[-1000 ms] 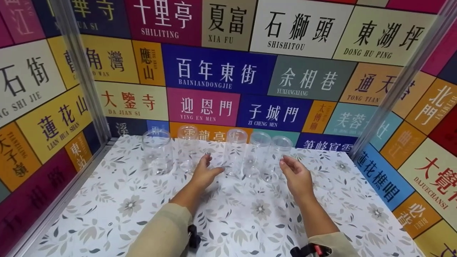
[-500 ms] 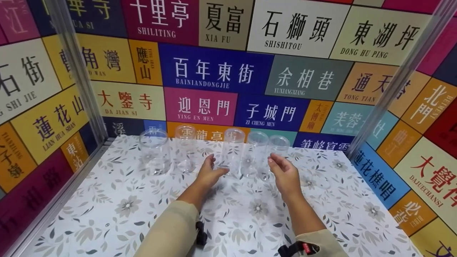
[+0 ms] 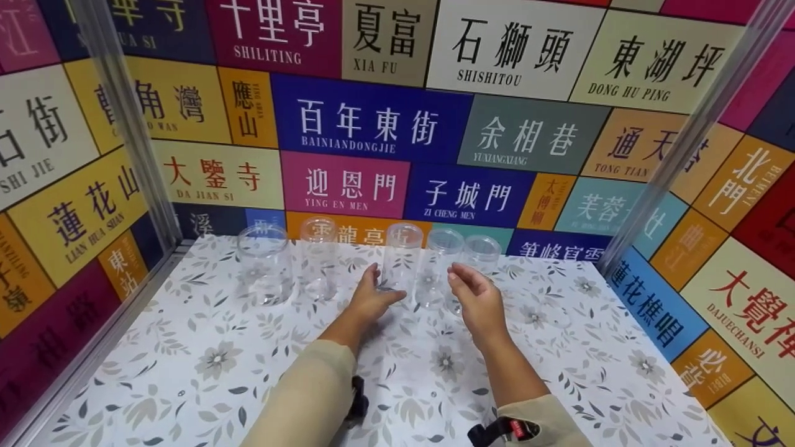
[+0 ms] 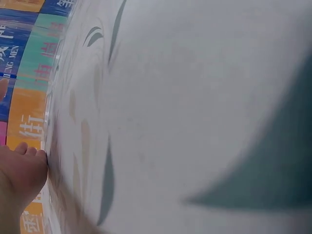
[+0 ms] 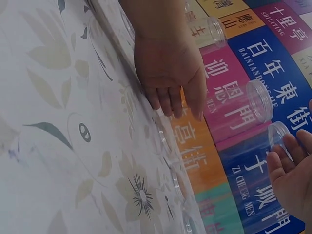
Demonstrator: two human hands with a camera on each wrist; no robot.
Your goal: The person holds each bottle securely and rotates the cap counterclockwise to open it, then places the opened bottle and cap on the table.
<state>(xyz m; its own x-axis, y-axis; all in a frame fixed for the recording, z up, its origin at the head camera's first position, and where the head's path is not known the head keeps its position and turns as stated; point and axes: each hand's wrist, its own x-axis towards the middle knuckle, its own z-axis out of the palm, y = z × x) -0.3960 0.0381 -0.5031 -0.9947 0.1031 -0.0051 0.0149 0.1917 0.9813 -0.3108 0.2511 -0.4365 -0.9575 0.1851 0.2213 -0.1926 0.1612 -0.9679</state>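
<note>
Several clear plastic jars stand upright in a row on the patterned table. In the head view, the middle jar (image 3: 400,254) is just beyond my left hand (image 3: 372,301), whose thumb stands apart from its fingers. My right hand (image 3: 479,304) is in front of the two jars at the right, the rightmost jar (image 3: 483,248) and its neighbour (image 3: 442,261). Its fingers are loosely bent and hold nothing. Whether either hand touches a jar I cannot tell. The right wrist view shows both palms, the left hand (image 5: 170,68) and the right hand (image 5: 292,178), with nothing in them.
Left of my hands stand a wide jar (image 3: 265,267) and a narrower jar (image 3: 318,261). A faint clear round piece (image 3: 562,320) lies at the right. Colourful sign-covered walls and metal posts (image 3: 133,130) border the floral-covered table (image 3: 435,410).
My right hand has moved left, from beside the rightmost jar to in front of the right pair. My left hand has shifted slightly right, nearer the middle jar. The jars keep their places.
</note>
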